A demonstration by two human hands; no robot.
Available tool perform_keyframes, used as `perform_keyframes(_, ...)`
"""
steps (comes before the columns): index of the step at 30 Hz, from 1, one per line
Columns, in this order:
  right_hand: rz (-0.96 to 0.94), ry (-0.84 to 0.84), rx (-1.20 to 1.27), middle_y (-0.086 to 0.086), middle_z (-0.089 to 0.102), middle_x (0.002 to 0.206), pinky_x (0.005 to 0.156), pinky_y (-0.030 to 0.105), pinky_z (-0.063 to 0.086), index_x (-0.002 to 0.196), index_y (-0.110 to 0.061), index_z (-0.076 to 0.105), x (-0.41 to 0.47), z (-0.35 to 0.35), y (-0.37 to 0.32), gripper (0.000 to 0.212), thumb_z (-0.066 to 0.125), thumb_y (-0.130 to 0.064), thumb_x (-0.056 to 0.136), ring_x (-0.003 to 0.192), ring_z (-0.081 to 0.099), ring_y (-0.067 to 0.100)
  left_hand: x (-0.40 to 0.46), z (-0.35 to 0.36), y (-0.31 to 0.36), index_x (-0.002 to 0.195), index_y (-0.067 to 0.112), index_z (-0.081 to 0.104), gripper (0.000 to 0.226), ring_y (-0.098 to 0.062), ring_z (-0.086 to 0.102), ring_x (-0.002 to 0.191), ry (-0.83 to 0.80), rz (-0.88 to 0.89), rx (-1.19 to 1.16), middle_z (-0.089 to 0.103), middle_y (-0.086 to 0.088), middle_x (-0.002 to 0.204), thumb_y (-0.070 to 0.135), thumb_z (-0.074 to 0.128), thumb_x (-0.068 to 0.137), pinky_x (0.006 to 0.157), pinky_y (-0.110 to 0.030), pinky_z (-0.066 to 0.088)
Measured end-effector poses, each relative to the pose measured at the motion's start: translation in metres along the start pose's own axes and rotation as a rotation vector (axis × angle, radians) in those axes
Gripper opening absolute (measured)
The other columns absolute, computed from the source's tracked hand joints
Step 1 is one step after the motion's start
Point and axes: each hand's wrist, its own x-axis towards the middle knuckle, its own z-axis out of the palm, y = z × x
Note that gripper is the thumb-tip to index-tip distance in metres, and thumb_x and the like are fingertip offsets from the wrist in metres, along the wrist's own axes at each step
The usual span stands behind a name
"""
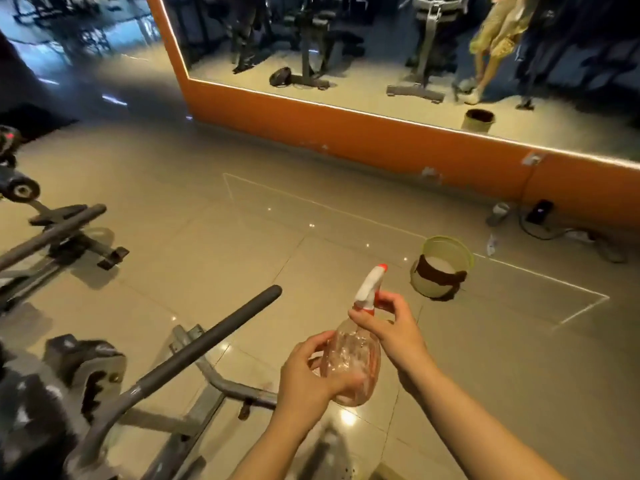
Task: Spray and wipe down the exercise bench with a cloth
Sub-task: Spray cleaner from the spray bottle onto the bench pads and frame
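1. Nearest to us, our two forearms reach forward over the tiled floor (242,244), and between the hands we hold a spray bottle (353,362).
2. Our left hand (311,372) curls around the clear, pinkish body of the bottle, fingers wrapped across its front and thumb on the near side.
3. Our right hand (388,327) pinches the neck just under the white spray head (369,284), which has a red tip and a red collar; the fingers curl around the trigger area.
4. We hold the bottle roughly upright, leaning slightly to the right, with the nozzle pointing away from us.
5. To our left stands a grey metal exercise frame (204,386) with a long dark padded bar (207,337) slanting up toward the middle of the floor; we cannot tell which part of it is the bench pad.
6. More gym equipment (59,237) sits further back on the left, blurred.
7. Beyond the bottle, a pale green bucket (441,268) sits on the floor, with a dark brown cloth (438,273) draped over its rim and down its front.
8. An orange wall base (381,136) runs across the far side, with a large mirror (346,46) above it reflecting machines and the same bucket.
9. A cable and small dark device (538,211) lie on the floor by the wall at the right.
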Motion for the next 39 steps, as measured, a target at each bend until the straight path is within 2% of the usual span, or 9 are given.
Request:
perform_keyframes(5, 0.002, 0.287, 0.052, -0.003, 0.058, 0.124, 0.095, 0.042, 0.051, 0.131, -0.022, 0.053, 0.036, -0.091, -0.012, 0.069, 0.085, -0.033, 0.070, 0.114, 0.058, 0.018, 0.062, 0.079, 0.039, 0.110, 0.038, 0.060, 0.070, -0.005, 0.061, 0.101, -0.290, 0.077, 0.096, 0.062, 0.009, 0.117, 0.013, 0.093, 0.054, 0.084, -0.040, 0.058)
perform_keyframes(11, 0.068, 0.666, 0.068, -0.007, 0.060, 0.116, 0.094, 0.045, 0.051, 0.095, -0.041, 0.057, 0.058, -0.173, -0.011, 0.064, 0.078, -0.065, 0.041, 0.106, 0.060, 0.015, 0.110, 0.183, 0.050, 0.109, 0.039, 0.061, 0.073, -0.012, 0.063, 0.103, -0.537, 0.109, 0.138, 0.064, 0.008, 0.114, 0.024, 0.097, 0.047, 0.086, -0.044, 0.057)
perform_keyframes(15, 0.114, 0.791, 0.113, -0.009, 0.060, 0.116, 0.093, 0.043, 0.052, 0.095, -0.042, 0.058, 0.102, -0.210, -0.007, 0.066, 0.076, -0.068, 0.037, 0.105, 0.061, 0.013, 0.153, 0.237, 0.055, 0.106, 0.041, 0.060, 0.084, -0.018, 0.065, 0.105, -0.606, 0.056, 0.129, 0.063, 0.005, 0.116, 0.046, 0.094, 0.029, 0.088, -0.044, 0.056)
perform_keyframes(19, 0.158, 0.821, 0.135, -0.006, 0.062, 0.115, 0.094, 0.042, 0.051, 0.096, -0.037, 0.057, 0.177, -0.226, -0.013, 0.062, 0.083, -0.061, 0.045, 0.104, 0.062, 0.014, 0.226, 0.264, 0.071, 0.113, 0.036, 0.060, 0.082, -0.012, 0.063, 0.105, -0.641, 0.021, 0.165, 0.061, 0.008, 0.116, 0.035, 0.094, 0.038, 0.091, -0.038, 0.055)
perform_keyframes(25, 0.238, 0.641, 0.088, -0.005, 0.055, 0.123, 0.097, 0.043, 0.051, 0.102, -0.041, 0.051, 0.294, -0.236, -0.030, 0.060, 0.083, -0.062, 0.056, 0.109, 0.058, 0.015, 0.343, 0.274, 0.107, 0.100, 0.038, 0.059, 0.063, -0.004, 0.061, 0.095, -0.700, 0.070, 0.253, 0.060, 0.015, 0.105, 0.031, 0.093, 0.048, 0.090, -0.028, 0.054)
perform_keyframes(30, 0.201, 0.571, 0.041, -0.010, 0.028, 0.140, 0.102, 0.040, 0.040, 0.148, -0.035, 0.029, 0.358, -0.290, -0.063, 0.113, 0.091, -0.044, 0.055, 0.129, 0.033, 0.015, 0.436, 0.299, 0.122, 0.111, 0.040, 0.056, 0.079, -0.006, 0.057, 0.106, -0.688, 0.069, 0.383, 0.057, 0.013, 0.115, 0.045, 0.086, 0.038, 0.084, -0.022, 0.051)
perform_keyframes(32, 0.057, 0.468, -0.299, -0.007, 0.030, 0.147, 0.108, 0.041, 0.031, 0.146, -0.040, 0.034, 0.380, -0.325, -0.082, 0.085, 0.081, -0.034, 0.075, 0.136, 0.030, 0.016, 0.465, 0.314, 0.128, 0.111, 0.040, 0.056, 0.081, -0.004, 0.057, 0.105, -0.690, 0.063, 0.389, 0.057, 0.015, 0.114, 0.046, 0.085, 0.036, 0.081, -0.018, 0.048)
perform_keyframes(35, -0.238, 0.221, -0.861, 0.002, 0.055, 0.135, 0.106, 0.042, 0.036, 0.129, -0.025, 0.062, 0.426, -0.371, -0.097, 0.054, 0.079, -0.023, 0.078, 0.128, 0.048, 0.022, 0.503, 0.343, 0.136, 0.111, 0.040, 0.058, 0.079, 0.000, 0.057, 0.106, -0.681, 0.099, 0.456, 0.058, 0.017, 0.114, 0.052, 0.083, 0.037, 0.085, -0.019, 0.048)
perform_keyframes(39, -0.186, -0.095, -1.019, -0.004, 0.066, 0.118, 0.112, 0.037, 0.022, 0.113, -0.022, 0.068, 0.505, -0.432, -0.110, 0.027, 0.069, -0.030, 0.088, 0.117, 0.054, 0.012, 0.556, 0.402, 0.140, 0.113, 0.027, 0.062, 0.073, -0.001, 0.058, 0.104, -0.658, 0.145, 0.522, 0.061, 0.007, 0.114, 0.036, 0.091, 0.046, 0.080, -0.016, 0.049)
